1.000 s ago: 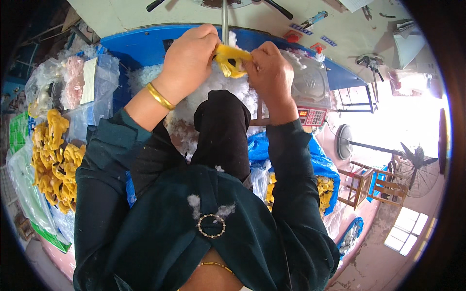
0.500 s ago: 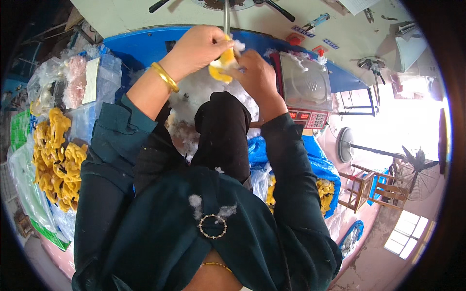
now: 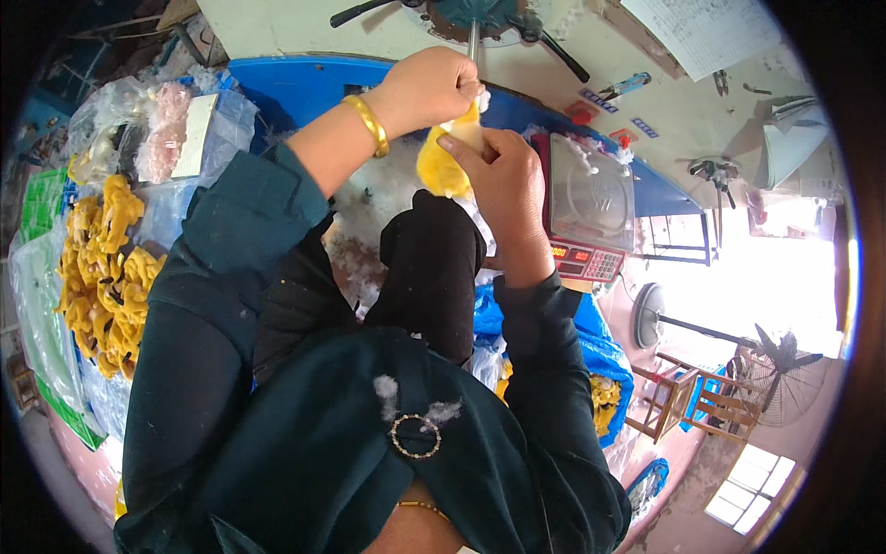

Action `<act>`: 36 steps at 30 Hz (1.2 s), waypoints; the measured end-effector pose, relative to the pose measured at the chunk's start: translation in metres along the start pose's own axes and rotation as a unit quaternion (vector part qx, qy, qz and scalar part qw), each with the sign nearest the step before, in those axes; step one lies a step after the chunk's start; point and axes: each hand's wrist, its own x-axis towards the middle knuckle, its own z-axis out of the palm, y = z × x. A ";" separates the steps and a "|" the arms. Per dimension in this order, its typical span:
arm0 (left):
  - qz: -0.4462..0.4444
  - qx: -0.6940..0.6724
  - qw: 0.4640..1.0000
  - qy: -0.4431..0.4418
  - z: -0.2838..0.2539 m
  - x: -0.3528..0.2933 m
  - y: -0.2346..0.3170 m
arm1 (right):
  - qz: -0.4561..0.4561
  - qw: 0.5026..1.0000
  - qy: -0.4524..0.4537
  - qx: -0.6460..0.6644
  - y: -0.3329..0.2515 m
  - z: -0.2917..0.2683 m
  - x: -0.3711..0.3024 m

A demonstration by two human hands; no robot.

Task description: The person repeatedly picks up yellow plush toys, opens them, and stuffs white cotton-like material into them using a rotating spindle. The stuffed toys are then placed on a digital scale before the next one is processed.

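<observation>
Close below a metal tube (image 3: 473,42) at the table's edge, both hands hold a small yellow plush piece (image 3: 443,168) with a paler patch. My left hand (image 3: 432,90), a gold bangle on its wrist, is closed with curled fingers at the plush's upper end, beside the tube. My right hand (image 3: 509,175) grips the plush's right side, thumb pressed on the front and the other fingers mostly hidden behind. A tuft of white stuffing (image 3: 484,100) shows at the plush's upper end. Whether the tube's tip is inside the plush is hidden by my left hand.
Loose white stuffing (image 3: 374,198) lies below the hands, around my knees. A scale (image 3: 591,198) with a red panel stands on the right. Yellow plush pieces (image 3: 106,277) are heaped on the left; more fill a blue bag (image 3: 600,337). Pliers (image 3: 628,85) lie on the table (image 3: 305,32).
The plush now hangs lower and shows more of its yellow side. My right hand has moved down, its thumb now on the front. The whole view has shifted slightly.
</observation>
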 end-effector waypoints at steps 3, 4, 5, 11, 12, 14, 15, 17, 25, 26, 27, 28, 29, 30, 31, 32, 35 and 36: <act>-0.010 0.000 1.000 -0.003 0.001 -0.019 0.017 | -0.012 0.998 0.032 0.044 0.007 0.003 -0.004; -0.016 0.004 1.000 -0.004 0.000 -0.024 0.023 | 0.000 0.999 0.024 0.043 0.012 0.005 -0.004; -0.022 0.008 1.000 -0.006 0.001 -0.029 0.028 | 0.011 0.999 0.016 0.042 0.017 0.007 -0.005; -0.027 0.030 0.999 -0.007 0.002 -0.048 0.035 | -0.008 0.995 -0.008 0.095 0.025 0.004 -0.008; -0.018 0.040 0.999 0.000 0.002 -0.050 0.034 | -0.015 0.994 -0.016 0.111 0.030 0.002 -0.008; -0.026 0.031 0.999 -0.014 -0.003 -0.043 0.031 | 0.012 0.985 -0.082 0.152 0.054 -0.008 0.008; -0.030 0.027 0.999 -0.022 -0.005 -0.038 0.028 | 0.031 0.978 -0.114 0.174 0.065 -0.009 0.020; -0.048 0.004 0.998 -0.029 -0.002 -0.032 0.017 | 0.039 0.938 -0.154 0.307 0.081 -0.004 0.043; -0.096 -0.102 0.987 -0.075 0.001 -0.030 0.010 | -0.134 0.965 0.224 -0.020 0.044 0.033 -0.031; -0.094 -0.118 0.986 -0.078 0.001 -0.032 0.008 | -0.129 0.970 0.204 -0.039 0.035 0.039 -0.036; -0.093 -0.133 0.983 -0.081 0.002 -0.033 0.007 | -0.123 0.974 0.184 -0.057 0.025 0.041 -0.037; -0.112 -0.119 0.984 -0.074 -0.004 -0.035 0.014 | -0.125 0.973 0.187 -0.055 0.018 0.043 -0.030; -0.124 -0.121 0.982 -0.078 -0.003 -0.035 0.013 | -0.108 0.970 0.206 -0.074 0.016 0.046 -0.020; -0.135 -0.122 0.980 -0.082 -0.003 -0.035 0.012 | -0.090 0.966 0.224 -0.093 0.014 0.049 -0.013; -0.149 -0.121 0.978 -0.082 -0.005 -0.035 0.009 | -0.076 0.962 0.241 -0.109 0.013 0.052 -0.007; -0.160 -0.118 0.976 -0.089 -0.007 -0.035 0.009 | -0.053 0.973 0.214 -0.060 0.015 0.051 -0.005; -0.180 -0.058 0.974 -0.125 -0.007 -0.037 0.013 | 0.094 0.947 0.120 0.281 0.034 0.049 0.016; -0.159 -0.006 0.979 -0.128 -0.008 -0.039 0.017 | 0.115 0.935 0.080 0.327 0.037 0.039 0.028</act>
